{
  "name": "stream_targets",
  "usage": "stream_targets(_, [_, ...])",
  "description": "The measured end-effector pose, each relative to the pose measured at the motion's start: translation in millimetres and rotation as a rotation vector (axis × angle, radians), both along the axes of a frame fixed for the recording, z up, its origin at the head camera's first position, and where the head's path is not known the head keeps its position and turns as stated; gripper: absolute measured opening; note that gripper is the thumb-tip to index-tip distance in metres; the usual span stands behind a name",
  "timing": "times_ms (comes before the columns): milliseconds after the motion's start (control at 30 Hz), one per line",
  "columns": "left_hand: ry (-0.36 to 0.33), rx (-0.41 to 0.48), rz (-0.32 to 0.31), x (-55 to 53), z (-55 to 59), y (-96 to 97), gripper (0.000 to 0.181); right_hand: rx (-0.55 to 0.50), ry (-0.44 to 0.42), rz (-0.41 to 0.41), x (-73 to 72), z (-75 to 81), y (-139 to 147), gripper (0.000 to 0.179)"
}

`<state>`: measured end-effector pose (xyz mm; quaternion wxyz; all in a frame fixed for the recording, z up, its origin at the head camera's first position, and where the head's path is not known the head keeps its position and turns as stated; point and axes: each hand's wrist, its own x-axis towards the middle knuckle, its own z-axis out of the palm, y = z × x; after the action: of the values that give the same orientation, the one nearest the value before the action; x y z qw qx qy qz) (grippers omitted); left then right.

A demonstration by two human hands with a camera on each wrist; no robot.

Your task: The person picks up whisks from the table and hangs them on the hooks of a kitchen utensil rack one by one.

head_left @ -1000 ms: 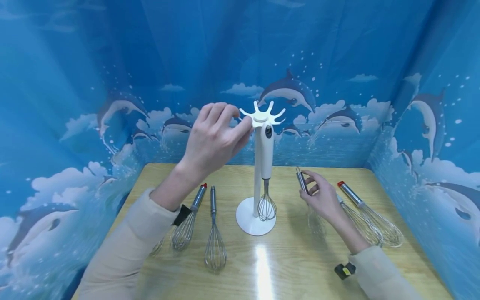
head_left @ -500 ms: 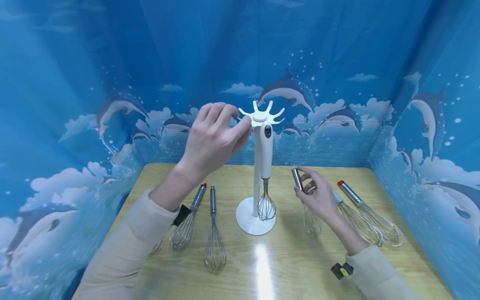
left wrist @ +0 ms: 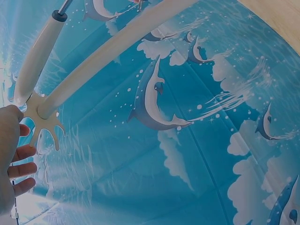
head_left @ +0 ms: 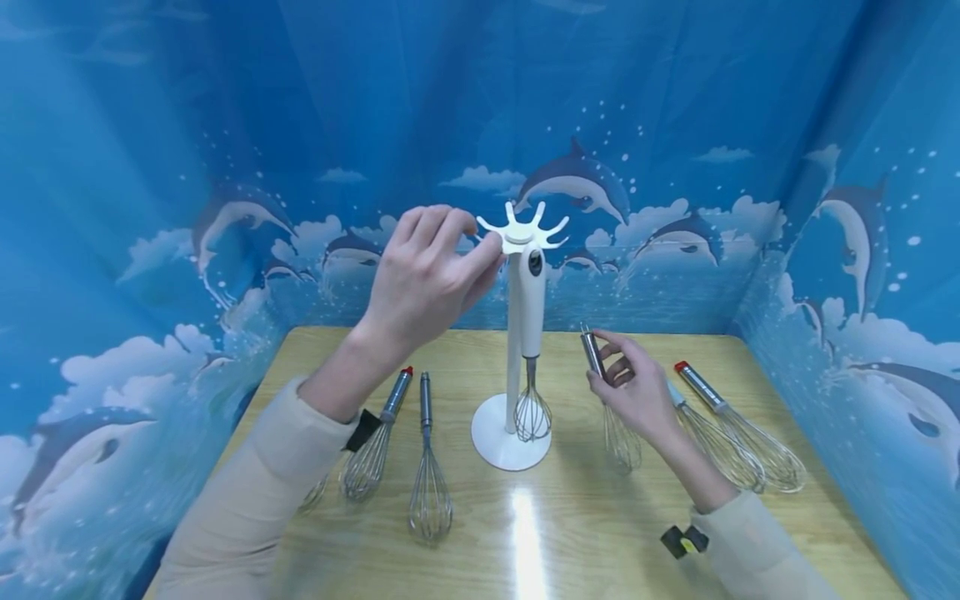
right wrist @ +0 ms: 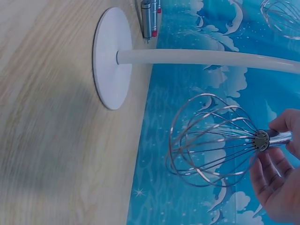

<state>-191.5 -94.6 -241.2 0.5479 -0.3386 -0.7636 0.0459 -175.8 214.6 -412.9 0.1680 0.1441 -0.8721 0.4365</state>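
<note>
A white stand (head_left: 513,358) with a round base and a pronged top rises from the table. At the left of its top, my left hand (head_left: 427,275) pinches a prong between thumb and index finger; in the left wrist view the other fingers spread below the pronged top (left wrist: 37,110). From a front prong hangs a white-handled whisk (head_left: 532,304), wires down. Right of the stand, my right hand (head_left: 637,387) grips a steel whisk (head_left: 591,350) by its handle, upright with its wires down. The right wrist view shows this whisk's wire balloon (right wrist: 211,145) off the table.
Left of the stand, a steel whisk (head_left: 427,450) and a red-tipped whisk (head_left: 382,442) lie on the wooden table (head_left: 570,533), another partly behind the left arm. On the right lie a pale-handled whisk (head_left: 712,442) and a red-ended whisk (head_left: 738,429). A dolphin-print curtain (head_left: 450,100) surrounds the table.
My right hand has moved a little left toward the stand with the steel whisk, uncovering the pale-handled whisk. My left hand keeps its place at the stand's top.
</note>
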Motion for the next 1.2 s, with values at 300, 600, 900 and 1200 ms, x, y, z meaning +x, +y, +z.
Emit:
stream_targets(300, [-0.003, -0.009, 0.007, 0.8, -0.4, -1.3, 0.021, 0.003, 0.083, 0.018, 0.0, 12.9, -6, 0.063])
stream_targets(600, [-0.008, -0.006, 0.008, 1.0, -0.5, -1.7, 0.020, 0.000, 0.158, 0.048, -1.4, 26.7, -15, 0.062])
stream_targets(900, [-0.014, -0.002, 0.002, 1.0, 0.2, -0.6, 0.020, -0.013, 0.245, 0.063, -2.6, 44.2, -17, 0.063])
stream_targets(1200, [-0.016, -0.002, 0.005, 0.7, 0.3, 0.1, 0.020, -0.020, 0.294, 0.081, -1.9, 56.5, -22, 0.064])
